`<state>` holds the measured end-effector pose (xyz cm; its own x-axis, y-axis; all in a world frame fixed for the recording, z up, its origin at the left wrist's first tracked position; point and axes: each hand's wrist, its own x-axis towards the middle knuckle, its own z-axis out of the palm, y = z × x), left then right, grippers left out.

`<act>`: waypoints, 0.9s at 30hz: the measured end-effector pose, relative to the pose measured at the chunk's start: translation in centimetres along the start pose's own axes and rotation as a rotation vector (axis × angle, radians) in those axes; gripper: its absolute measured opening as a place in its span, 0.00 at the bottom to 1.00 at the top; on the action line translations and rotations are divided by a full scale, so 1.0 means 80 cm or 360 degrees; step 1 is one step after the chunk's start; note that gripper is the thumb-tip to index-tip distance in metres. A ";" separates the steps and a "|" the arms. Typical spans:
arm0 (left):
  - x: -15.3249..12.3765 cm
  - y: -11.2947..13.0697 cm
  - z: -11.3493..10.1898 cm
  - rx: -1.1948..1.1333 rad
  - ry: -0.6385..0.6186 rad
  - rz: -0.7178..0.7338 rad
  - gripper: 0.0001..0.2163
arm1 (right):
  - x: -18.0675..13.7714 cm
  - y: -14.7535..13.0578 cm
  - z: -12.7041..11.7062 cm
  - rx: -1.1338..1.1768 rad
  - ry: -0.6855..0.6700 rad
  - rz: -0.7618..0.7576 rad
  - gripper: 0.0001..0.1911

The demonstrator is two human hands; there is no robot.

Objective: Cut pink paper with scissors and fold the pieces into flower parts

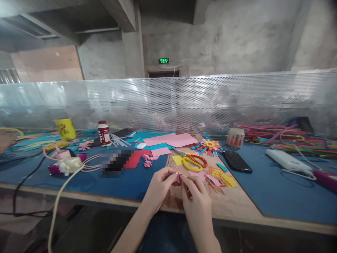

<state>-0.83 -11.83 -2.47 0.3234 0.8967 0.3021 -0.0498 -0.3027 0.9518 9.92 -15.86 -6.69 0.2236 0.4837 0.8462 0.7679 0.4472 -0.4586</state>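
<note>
Bare blue surface (116, 188) gives a low path outward from the left hand (158, 184), up to the pale cable (54, 209) draped over the front edge. Ahead, scissors (187, 155) block the way; paper scraps (223, 177) crowd beyond the right hand (197, 196). Nearer the edge than the phone (238, 161), room runs rightward. A perforated screen (171, 102) closes the back.

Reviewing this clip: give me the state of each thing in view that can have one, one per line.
Left hand: fingers pinched on the pink piece
Right hand: fingers at the same piece
Pink piece: held, partly hidden
Scissors: lying down, unheld
Phone: lying flat, screen dark
Bottle: upright, capped
Exit sign: lit
</note>
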 end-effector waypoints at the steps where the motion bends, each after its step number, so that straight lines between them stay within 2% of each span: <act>1: 0.000 0.000 0.000 0.0006 0.0003 0.0003 0.08 | 0.000 0.000 0.001 -0.0012 0.0001 0.0003 0.12; 27: 0.002 -0.007 -0.001 0.0032 -0.0010 0.0049 0.09 | -0.003 0.007 0.001 -0.0060 -0.0133 -0.0116 0.16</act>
<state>-0.86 -11.50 -2.99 0.3280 0.8848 0.3309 -0.0407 -0.3367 0.9407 10.24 -15.71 -7.18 0.1170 0.5128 0.8505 0.8026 0.4556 -0.3851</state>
